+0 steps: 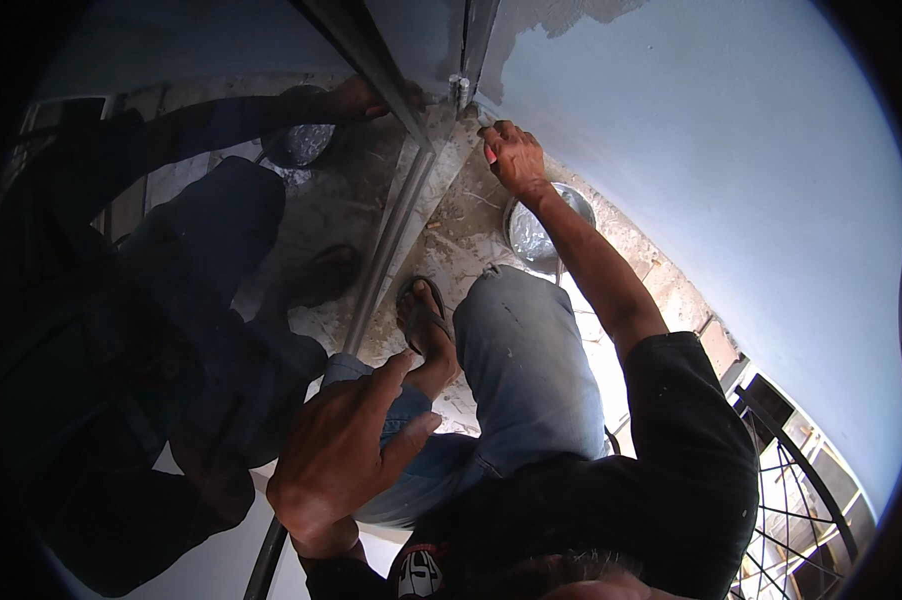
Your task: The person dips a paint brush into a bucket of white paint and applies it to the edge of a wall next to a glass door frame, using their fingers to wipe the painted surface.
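Note:
My right hand (514,160) reaches to the foot of the pale blue wall (711,130), close to the bottom of a dark metal frame (476,45). Its fingers are curled around a small thing with a red part (490,154); its kind is mostly hidden. Silvery cylinders (458,90), like a hinge, stand just beyond the fingertips. Below the right wrist sits a round bucket (543,245) with shiny, crinkled grey contents, partly covered by my forearm. My left hand (341,450) is raised near the metal-edged glass door (376,265), thumb and forefinger apart, holding nothing visible.
Dark glass on the left mirrors my arm and the bucket. My sandalled foot (426,315) rests on the stained, dusty floor (456,215) beside the door's lower edge. A spoked wheel (796,470) stands at lower right. Rough grey patches (556,20) mark the wall's top.

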